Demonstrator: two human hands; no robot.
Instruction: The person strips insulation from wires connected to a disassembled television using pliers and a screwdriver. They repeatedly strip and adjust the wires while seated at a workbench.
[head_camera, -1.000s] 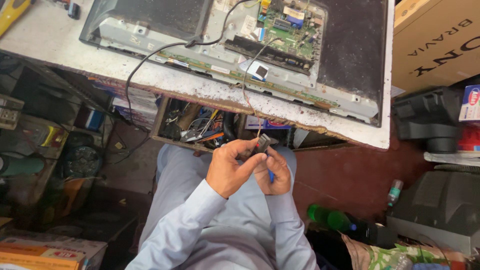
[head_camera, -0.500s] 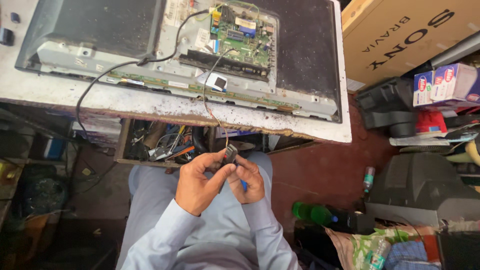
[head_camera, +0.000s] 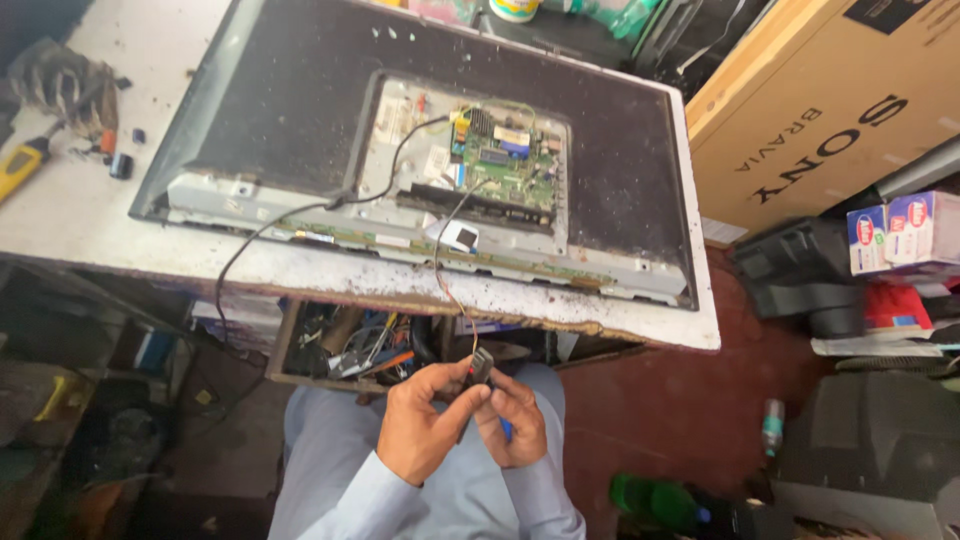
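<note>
My left hand (head_camera: 425, 425) and my right hand (head_camera: 515, 425) meet above my lap, both pinching a small dark part (head_camera: 481, 367) on the end of thin wires (head_camera: 447, 285). Those wires run up to a green circuit board (head_camera: 505, 160) in the opened back of a flat television (head_camera: 430, 150) lying face down on the worn white table (head_camera: 90, 215). Something blue shows under my right hand. A black cable (head_camera: 265, 235) hangs from the set over the table's front edge.
An open drawer of tools and wires (head_camera: 365, 350) sits under the table, just beyond my hands. A yellow-handled tool (head_camera: 25, 165) lies far left on the table. A large cardboard box (head_camera: 820, 110), small boxes (head_camera: 905, 235) and a green bottle (head_camera: 650, 500) crowd the right.
The view has tilted up, showing more of the television and table. My hands stay together on the small dark part above my lap.
</note>
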